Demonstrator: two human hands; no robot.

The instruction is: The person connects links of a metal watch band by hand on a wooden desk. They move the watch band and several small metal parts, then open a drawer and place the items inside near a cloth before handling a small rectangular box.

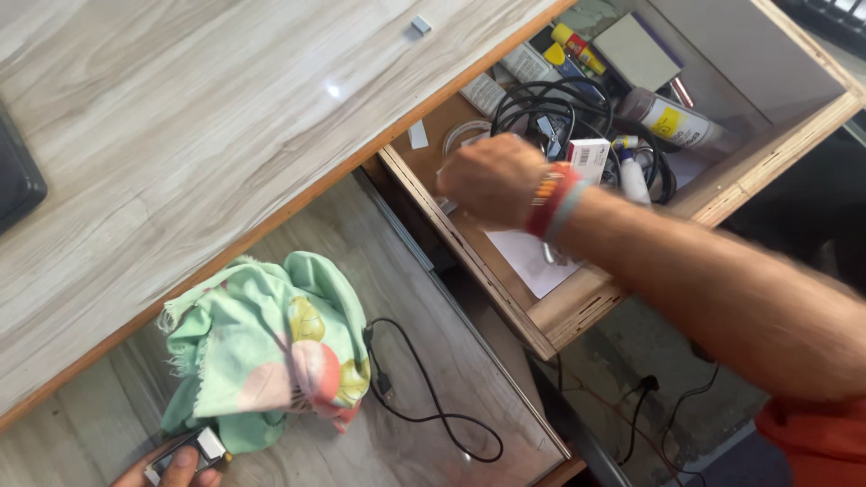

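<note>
1. The right hand (492, 180) reaches into the open wooden drawer (577, 311), over its near left corner; the fingers curl downward and seem clenched, but whether they grasp anything cannot be told, as the back of the hand hides them; a red and pale woven band (555, 203) sits on the wrist.
2. The left hand (176, 469) shows only at the bottom edge; its fingertips pinch a small dark device with a white end (194, 451), which lies on the lower shelf (451, 361) just beside the cloth.
3. The cloth (271, 347) is a crumpled mint-green piece with pink and yellow fruit print, lying on the lower shelf under the pale wood-grain desk top (225, 135); a thin black cable (433, 410) loops on the shelf to its right, touching the cloth's edge.
4. In the drawer: a small white box with a red band (588, 158) stands just beside the wrist; a coil of black cable (541, 104) lies behind the hand; a grey tube with a yellow label (672, 122) lies tilted toward the far right; a flat grey-beige box (636, 50) rests at the back; a yellow and red tube (577, 45) lies beside it; a white sheet of paper (528, 261) lies flat under the forearm.
5. A small grey clip-like piece (420, 25) sits alone on the desk top near the far edge.
</note>
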